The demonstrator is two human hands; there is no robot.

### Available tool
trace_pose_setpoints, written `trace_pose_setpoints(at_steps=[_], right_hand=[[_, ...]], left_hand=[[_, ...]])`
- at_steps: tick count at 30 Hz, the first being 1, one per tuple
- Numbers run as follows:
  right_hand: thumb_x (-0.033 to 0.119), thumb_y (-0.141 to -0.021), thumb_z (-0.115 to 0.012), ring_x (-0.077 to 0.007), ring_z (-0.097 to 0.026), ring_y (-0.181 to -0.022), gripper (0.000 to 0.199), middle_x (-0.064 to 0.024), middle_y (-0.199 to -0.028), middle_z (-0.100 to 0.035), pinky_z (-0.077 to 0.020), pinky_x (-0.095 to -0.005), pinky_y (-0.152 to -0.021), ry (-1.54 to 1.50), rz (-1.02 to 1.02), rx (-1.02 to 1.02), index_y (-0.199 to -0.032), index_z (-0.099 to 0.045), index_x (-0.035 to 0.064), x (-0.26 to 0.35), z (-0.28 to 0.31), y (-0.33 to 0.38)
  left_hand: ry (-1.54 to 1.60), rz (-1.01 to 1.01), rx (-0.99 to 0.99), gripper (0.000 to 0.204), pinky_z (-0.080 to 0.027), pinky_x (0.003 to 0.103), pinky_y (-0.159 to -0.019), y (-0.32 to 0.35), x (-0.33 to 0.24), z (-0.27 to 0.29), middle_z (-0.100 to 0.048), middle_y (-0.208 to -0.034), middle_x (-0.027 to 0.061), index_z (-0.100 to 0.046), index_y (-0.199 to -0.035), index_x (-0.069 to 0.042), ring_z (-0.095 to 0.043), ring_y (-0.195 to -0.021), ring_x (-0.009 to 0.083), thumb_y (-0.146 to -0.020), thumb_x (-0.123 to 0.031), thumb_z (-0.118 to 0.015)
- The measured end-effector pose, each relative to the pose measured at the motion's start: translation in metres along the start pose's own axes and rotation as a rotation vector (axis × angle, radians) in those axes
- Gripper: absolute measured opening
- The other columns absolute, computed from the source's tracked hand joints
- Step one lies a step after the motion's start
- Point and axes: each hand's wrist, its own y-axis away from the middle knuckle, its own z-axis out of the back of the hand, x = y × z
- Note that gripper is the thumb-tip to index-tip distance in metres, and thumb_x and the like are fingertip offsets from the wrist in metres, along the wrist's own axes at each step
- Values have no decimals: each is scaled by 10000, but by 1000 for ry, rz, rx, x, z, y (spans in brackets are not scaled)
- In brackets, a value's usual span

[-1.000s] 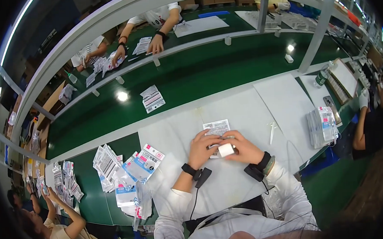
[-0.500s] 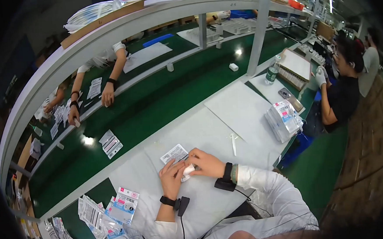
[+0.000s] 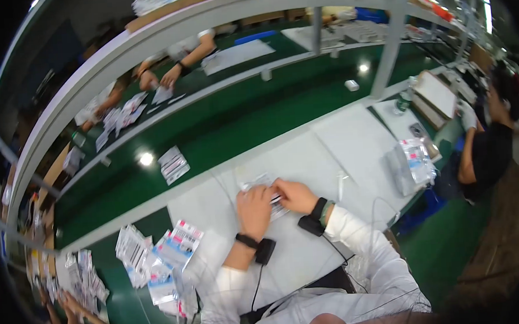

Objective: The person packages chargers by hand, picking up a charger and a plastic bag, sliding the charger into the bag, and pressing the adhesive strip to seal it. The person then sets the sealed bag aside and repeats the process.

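Observation:
A clear pouch with a printed card lies on the pale work mat, partly hidden under my hands. My left hand covers its near left part, fingers bent and pressed onto it. From the other side my right hand grips the pouch with thumb and fingertips close together, almost touching the left fingers. A dark printed strip shows between the hands. Whether anything is inside the pouch cannot be seen. Both wrists wear black bands with small cabled boxes.
Loose printed pouches are heaped at left; a stack of filled pouches stands at right. A white plastic strip lies nearby. Beyond, the green belt carries a pouch and a white block. A bottle and co-workers are around.
The view has turned, shifting the scene rightward. The small white piece between my hands is now out of sight. Across the belt, a co-worker's hands have drawn back together over a pouch.

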Motion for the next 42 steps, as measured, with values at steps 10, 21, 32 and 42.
trace_pose_setpoints(at_steps=[10, 21, 32, 42], right_hand=[[128, -793, -606, -374, -652, -792, 322, -143, -880, -673, -503, -480, -676, 115, -76, 41, -1082, -471, 86, 19, -4, 7], [159, -831, -596, -346, -650, -762, 263, -94, -859, -667, -502, -463, -650, 183, -92, 111, -1075, -503, 136, 27, -5, 7], [320, -898, -629, -222, -500, -1266, 416, -2, -1277, -618, -392, -432, -1025, 430, 258, 86, -1301, -593, 226, 25, 36, 30], [348, -1001, -498, -206, -372, -1416, 352, 72, -1419, -553, -205, -503, -1172, 405, 135, 222, -1302, -637, 227, 14, 44, 36]], left_hand=[[-306, 52, -35, 145, -371, 429, -901, -12, -2, -11, -576, -988, 2, -581, -974, -159, -554, -988, 190, -829, -162, -585], [-348, 101, -33, 145, -393, 413, -837, -3, 13, -14, -561, -1000, 21, -573, -931, -141, -530, -1000, 214, -792, -141, -613], [25, -142, 199, 434, -417, 384, -974, 63, 47, 25, -539, -1379, -51, -610, -1248, -186, -479, -1275, 241, -824, -200, -700], [86, -164, 317, 472, -318, 480, -1084, 62, 56, 25, -448, -1500, -70, -570, -1347, -287, -376, -1389, 254, -886, -342, -656]])
